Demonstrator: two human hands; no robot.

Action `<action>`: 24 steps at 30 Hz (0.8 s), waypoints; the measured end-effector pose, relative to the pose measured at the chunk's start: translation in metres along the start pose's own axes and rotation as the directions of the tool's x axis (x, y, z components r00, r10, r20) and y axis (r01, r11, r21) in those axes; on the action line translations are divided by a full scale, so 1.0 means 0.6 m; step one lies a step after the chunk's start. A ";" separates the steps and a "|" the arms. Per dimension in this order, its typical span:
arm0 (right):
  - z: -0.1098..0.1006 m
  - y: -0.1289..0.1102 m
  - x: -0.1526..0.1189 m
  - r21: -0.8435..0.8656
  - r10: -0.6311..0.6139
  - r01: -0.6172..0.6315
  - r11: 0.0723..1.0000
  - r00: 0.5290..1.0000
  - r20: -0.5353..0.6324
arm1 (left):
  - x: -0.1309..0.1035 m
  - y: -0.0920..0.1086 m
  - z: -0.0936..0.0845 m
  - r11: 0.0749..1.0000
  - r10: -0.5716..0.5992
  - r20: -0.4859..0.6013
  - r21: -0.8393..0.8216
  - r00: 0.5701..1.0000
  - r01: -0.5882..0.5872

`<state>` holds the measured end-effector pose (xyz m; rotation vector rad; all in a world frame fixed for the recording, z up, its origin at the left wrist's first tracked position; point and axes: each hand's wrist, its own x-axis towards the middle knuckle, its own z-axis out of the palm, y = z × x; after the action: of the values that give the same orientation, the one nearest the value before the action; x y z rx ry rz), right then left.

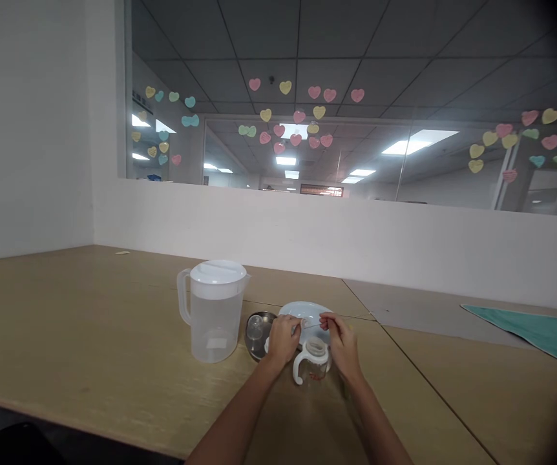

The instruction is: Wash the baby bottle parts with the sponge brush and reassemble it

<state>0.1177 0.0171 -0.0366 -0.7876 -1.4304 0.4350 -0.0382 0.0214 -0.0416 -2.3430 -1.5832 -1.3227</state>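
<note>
Over a pale blue-white plate [292, 310], my left hand [284, 337] pinches a small whitish piece [304, 322], its kind too small to make out. Opposite it, my right hand [344, 343] has its fingertips closed on a thin pale strand [314, 326], which runs across the gap toward the left hand. Just below and between my hands stands a clear bottle [315, 371] with a white collar and handles; its mouth is uncovered and reddish marks show on its side. Left of it, a round metal tray [253, 352] bears a clear, rounded cover-like piece [256, 327]. A white part beside my left hand is mostly hidden.
A large translucent lidded pitcher [215, 316] stands left of the tray. A teal cloth [535, 332] lies at the right of the wooden table [114, 342]. Behind rise a white wall [278, 226] and a glass window with heart-shaped notes.
</note>
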 end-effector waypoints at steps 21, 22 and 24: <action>-0.015 0.020 0.009 0.042 0.064 -0.059 0.997 0.989 -0.130 | -0.003 0.008 0.001 0.998 -0.002 0.032 0.060 0.999 0.000; -0.015 0.020 0.008 -0.002 0.032 -0.032 0.999 0.996 -0.083 | -0.004 0.007 0.002 0.998 -0.002 0.033 0.063 0.999 0.000; -0.014 0.020 0.005 -0.057 -0.013 0.013 0.998 1.000 -0.001 | -0.004 0.006 0.003 0.998 -0.005 0.026 0.063 1.000 0.004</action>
<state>0.1288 0.0257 -0.0427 -0.8240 -1.4511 0.3850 -0.0348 0.0187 -0.0429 -2.3303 -1.6134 -1.2289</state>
